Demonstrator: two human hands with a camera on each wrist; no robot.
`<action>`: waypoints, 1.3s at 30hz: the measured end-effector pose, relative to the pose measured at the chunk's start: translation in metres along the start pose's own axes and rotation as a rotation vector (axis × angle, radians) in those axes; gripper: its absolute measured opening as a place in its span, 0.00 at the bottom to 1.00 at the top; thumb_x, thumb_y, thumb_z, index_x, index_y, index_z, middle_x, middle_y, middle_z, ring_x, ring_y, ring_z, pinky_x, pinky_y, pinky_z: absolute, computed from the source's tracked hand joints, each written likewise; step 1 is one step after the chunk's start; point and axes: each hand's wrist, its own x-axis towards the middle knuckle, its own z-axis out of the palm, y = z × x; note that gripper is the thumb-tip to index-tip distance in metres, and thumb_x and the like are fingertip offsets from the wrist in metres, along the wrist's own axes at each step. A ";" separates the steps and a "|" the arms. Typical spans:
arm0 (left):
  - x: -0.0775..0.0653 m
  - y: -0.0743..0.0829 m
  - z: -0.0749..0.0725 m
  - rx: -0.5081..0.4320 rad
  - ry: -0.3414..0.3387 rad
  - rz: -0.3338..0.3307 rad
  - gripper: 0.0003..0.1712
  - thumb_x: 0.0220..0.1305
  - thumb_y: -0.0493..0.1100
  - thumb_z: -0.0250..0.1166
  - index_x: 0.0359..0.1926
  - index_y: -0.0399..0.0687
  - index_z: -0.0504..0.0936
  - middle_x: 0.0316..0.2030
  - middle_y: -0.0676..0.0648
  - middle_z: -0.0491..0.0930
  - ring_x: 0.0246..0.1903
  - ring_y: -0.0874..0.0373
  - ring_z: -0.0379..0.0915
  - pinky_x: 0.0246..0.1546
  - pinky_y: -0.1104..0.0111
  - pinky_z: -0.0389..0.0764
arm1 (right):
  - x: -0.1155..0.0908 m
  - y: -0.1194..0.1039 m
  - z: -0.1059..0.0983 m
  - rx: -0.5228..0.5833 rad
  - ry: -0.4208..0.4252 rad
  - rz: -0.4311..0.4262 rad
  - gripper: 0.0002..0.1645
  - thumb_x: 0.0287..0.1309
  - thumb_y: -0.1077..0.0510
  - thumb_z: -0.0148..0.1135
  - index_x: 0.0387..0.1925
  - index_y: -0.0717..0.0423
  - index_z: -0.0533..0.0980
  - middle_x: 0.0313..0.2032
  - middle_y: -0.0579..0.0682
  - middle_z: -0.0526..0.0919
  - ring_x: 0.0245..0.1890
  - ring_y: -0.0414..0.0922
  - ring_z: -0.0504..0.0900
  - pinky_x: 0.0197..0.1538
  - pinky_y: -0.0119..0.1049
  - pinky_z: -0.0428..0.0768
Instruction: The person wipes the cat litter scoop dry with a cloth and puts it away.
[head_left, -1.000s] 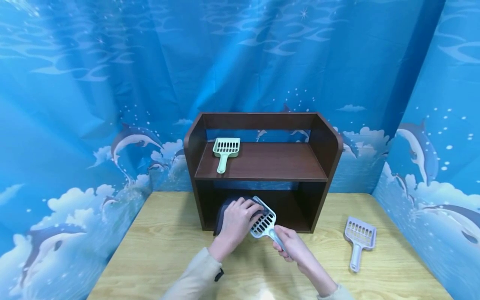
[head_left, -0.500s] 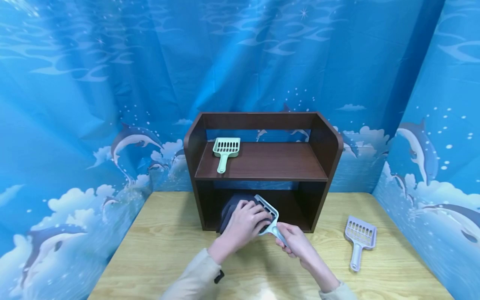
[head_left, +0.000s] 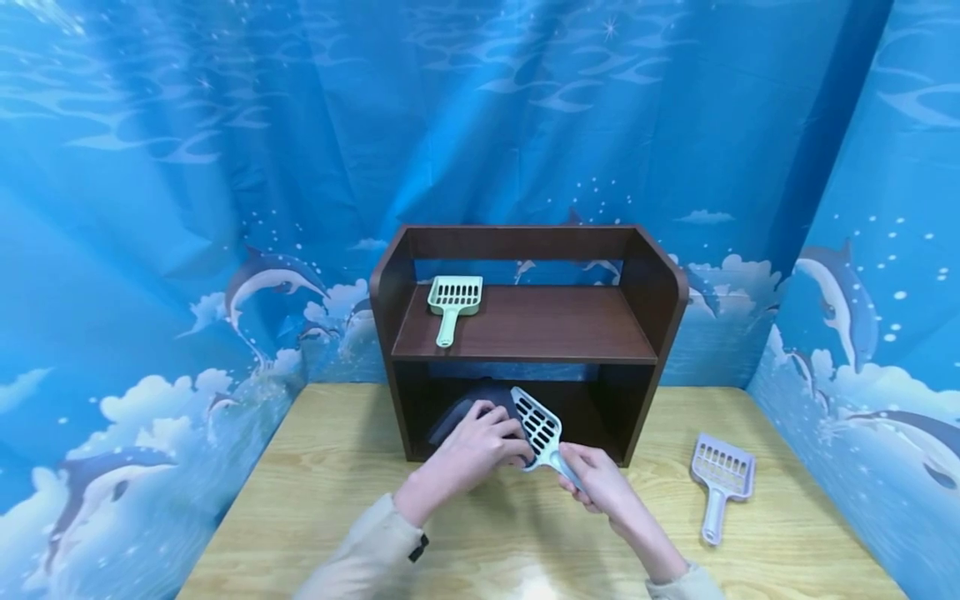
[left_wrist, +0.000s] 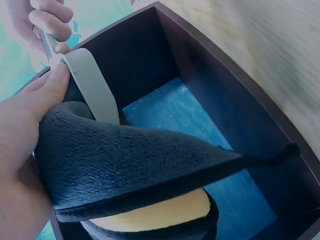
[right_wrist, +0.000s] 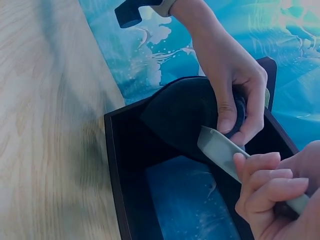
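A light blue slotted litter scoop (head_left: 538, 423) is held by its handle in my right hand (head_left: 596, 477), its head tilted in front of the lower shelf. My left hand (head_left: 480, 442) grips a dark plush cloth (left_wrist: 140, 155) against the left edge of the scoop's head. In the left wrist view the thumb lies by the scoop's rim (left_wrist: 95, 87), and a pale yellow patch (left_wrist: 155, 212) shows beneath the cloth's hem. The cloth hangs into the shelf opening. In the right wrist view curled fingers (right_wrist: 265, 190) wrap the handle.
A dark brown two-tier shelf (head_left: 525, 325) stands on the wooden table (head_left: 337, 467). On its upper board, at the left, lies a green litter scoop (head_left: 454, 300). A purple litter scoop (head_left: 722, 475) lies on the table to the right. Blue dolphin-print curtains (head_left: 300, 167) hang behind.
My left hand with the cloth went right across the scoop's slots, then drew back left to its edge. More slots show now. The right hand shifted slightly right.
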 end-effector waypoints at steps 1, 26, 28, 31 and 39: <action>0.000 0.000 0.001 0.006 -0.004 0.001 0.06 0.55 0.57 0.72 0.35 0.70 0.87 0.35 0.64 0.81 0.39 0.62 0.74 0.54 0.59 0.74 | -0.001 0.000 0.000 -0.003 0.004 -0.001 0.25 0.79 0.50 0.44 0.52 0.70 0.74 0.19 0.44 0.71 0.13 0.33 0.60 0.16 0.23 0.56; 0.013 0.020 0.015 0.069 0.139 -0.212 0.05 0.56 0.52 0.74 0.35 0.64 0.87 0.34 0.58 0.84 0.40 0.59 0.78 0.51 0.57 0.75 | 0.001 0.001 0.010 0.015 0.013 -0.019 0.23 0.81 0.50 0.42 0.43 0.66 0.75 0.19 0.44 0.69 0.12 0.34 0.58 0.15 0.24 0.54; 0.016 0.025 0.017 0.039 0.164 -0.283 0.05 0.58 0.51 0.74 0.35 0.63 0.87 0.34 0.58 0.84 0.40 0.59 0.78 0.51 0.57 0.75 | 0.001 0.001 0.014 0.015 0.014 -0.023 0.24 0.81 0.50 0.42 0.43 0.66 0.75 0.18 0.45 0.69 0.12 0.35 0.58 0.16 0.24 0.54; 0.021 0.030 0.020 -0.006 0.198 -0.361 0.04 0.62 0.51 0.72 0.37 0.62 0.87 0.35 0.58 0.85 0.40 0.60 0.79 0.51 0.58 0.74 | 0.001 0.000 0.019 0.014 0.018 -0.028 0.24 0.81 0.50 0.42 0.44 0.67 0.76 0.18 0.45 0.69 0.12 0.36 0.58 0.15 0.25 0.54; 0.019 0.009 0.029 0.050 0.330 -0.445 0.08 0.56 0.50 0.77 0.35 0.60 0.86 0.32 0.56 0.85 0.34 0.57 0.78 0.47 0.55 0.73 | 0.000 -0.003 0.024 -0.004 0.043 -0.046 0.25 0.81 0.50 0.42 0.44 0.66 0.77 0.18 0.45 0.69 0.13 0.36 0.59 0.16 0.25 0.55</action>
